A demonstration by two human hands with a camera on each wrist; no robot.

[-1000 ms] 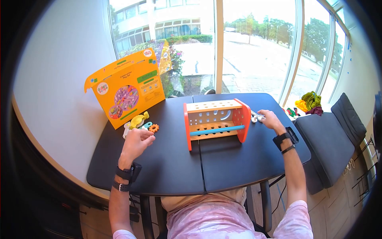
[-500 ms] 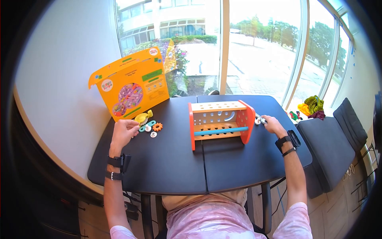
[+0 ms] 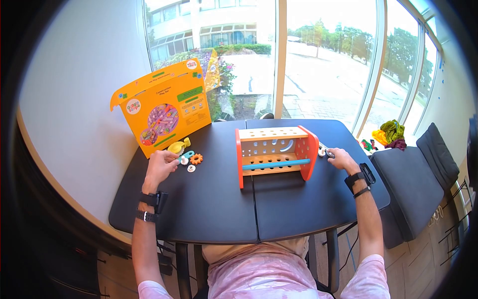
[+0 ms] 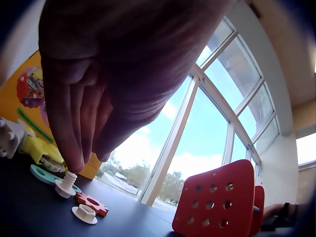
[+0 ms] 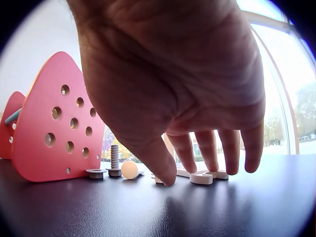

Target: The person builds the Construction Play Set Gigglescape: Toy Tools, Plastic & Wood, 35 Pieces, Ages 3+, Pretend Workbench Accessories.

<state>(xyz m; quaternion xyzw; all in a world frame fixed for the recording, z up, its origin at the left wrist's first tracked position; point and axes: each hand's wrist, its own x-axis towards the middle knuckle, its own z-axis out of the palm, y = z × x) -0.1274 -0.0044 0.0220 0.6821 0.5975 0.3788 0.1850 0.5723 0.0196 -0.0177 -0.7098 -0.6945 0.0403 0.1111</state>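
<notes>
My left hand [image 3: 162, 165] reaches down over a small pile of toy parts, fingers pointing down and mostly straight. Its fingertips are right by a white plastic screw [image 4: 65, 185] standing on its head, beside a teal slotted strip [image 4: 43, 175]. An orange gear [image 3: 196, 159], a white nut [image 4: 85, 214] and a yellow toy piece [image 3: 178, 146] lie around them. At the other side, my right hand [image 3: 342, 159] lowers spread fingers to the tabletop, close over a pale wrench-like piece [image 5: 202, 177]. A grey screw [image 5: 114, 162] and another nut [image 5: 96, 173] are near the right thumb.
Between the hands stands a wooden toy toolbox [image 3: 273, 133] with red ends and a blue bar [image 3: 276, 164]. An orange cardboard box [image 3: 167, 107] stands at the back left. Beyond the right table edge are a dark chair [image 3: 406, 184] and colourful cloth [image 3: 391, 133].
My left hand moved off to the left, uncovering the white screw and nut, then shifted slightly back right to the teal strip. The right hand stays beside the toolbox's red end.
</notes>
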